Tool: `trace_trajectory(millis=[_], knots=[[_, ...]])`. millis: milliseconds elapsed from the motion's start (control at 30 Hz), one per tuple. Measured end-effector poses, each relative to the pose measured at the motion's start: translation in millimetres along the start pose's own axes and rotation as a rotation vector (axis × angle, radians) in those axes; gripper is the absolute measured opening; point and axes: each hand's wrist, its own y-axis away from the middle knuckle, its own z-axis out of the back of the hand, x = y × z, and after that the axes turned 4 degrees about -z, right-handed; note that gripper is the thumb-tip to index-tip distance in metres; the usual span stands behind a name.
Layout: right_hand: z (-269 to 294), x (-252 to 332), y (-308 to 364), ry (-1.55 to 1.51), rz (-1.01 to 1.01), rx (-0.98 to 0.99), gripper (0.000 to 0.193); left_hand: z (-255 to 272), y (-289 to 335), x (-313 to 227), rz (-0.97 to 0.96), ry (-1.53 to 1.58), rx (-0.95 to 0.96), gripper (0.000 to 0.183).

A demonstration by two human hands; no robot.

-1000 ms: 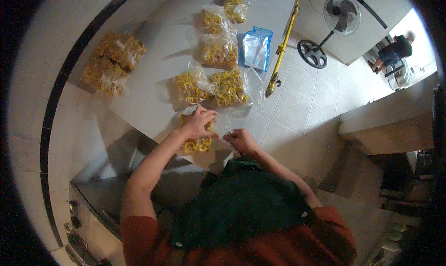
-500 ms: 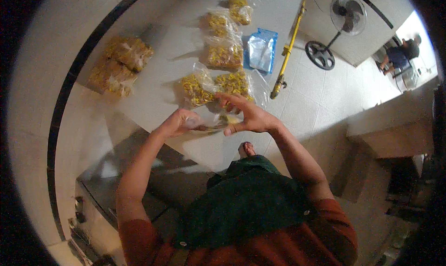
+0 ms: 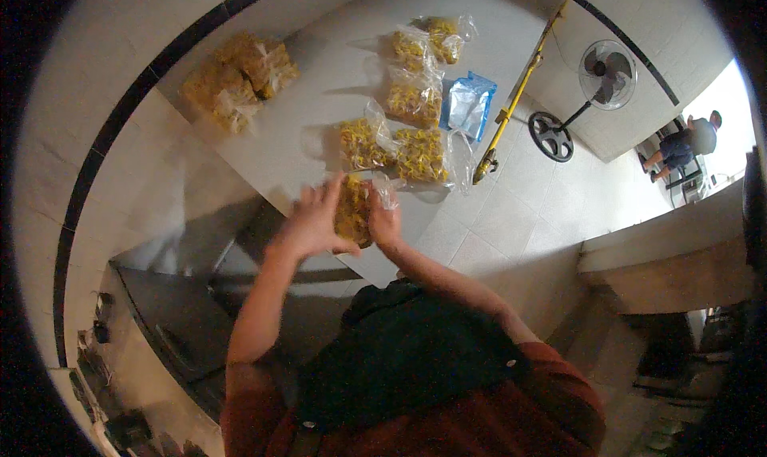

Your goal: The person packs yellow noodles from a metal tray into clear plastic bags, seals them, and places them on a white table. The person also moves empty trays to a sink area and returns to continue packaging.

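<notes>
No txt, nos. or signs legible in view.

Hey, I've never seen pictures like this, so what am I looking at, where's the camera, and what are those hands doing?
There's no machine here, just a person's bare hands. The view comes from the left of two fisheye cameras worn on the head, looking down, so straight edges look bent. The left hand and right hand hold a clear bag of yellow pieces between them. Just beyond, on the pale tabletop, lie more filled bags and a blue-edged packet. A pile of bags sits farther left, and a standing fan is to the right.
</notes>
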Motion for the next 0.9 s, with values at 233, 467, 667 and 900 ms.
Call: trace_trajectory(millis=[233,467,667,900], knots=[[23,-106,73,0.11,-0.224,0.055,0.037,-175,27,-1,-0.161,0.035,-0.19,0.081],[97,46,-24,0.42,-0.096,0.731,0.04,-185,44,-8,-0.273,-0.004,-0.211,0.041],[32,-15,-85,-0.076,-0.742,1.054,0.042,-173,46,-10,-0.205,-0.101,-0.229,0.038],[108,-38,-28,0.018,-1.311,1.46,0.055,-171,91,-60,0.017,0.208,-0.035,0.042]])
